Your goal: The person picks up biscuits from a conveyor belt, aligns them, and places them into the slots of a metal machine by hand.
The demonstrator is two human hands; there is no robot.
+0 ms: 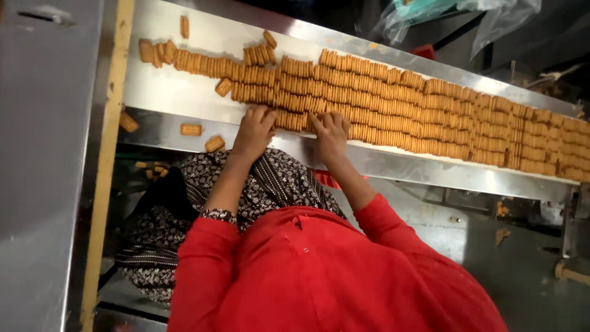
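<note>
Along the white conveyor belt [184,92], both hands, left hand [255,132] and right hand [330,134], press spread fingers on the near biscuit row [295,120] toward twelve o'clock; light, brittle, best squeezed endwise.
</note>
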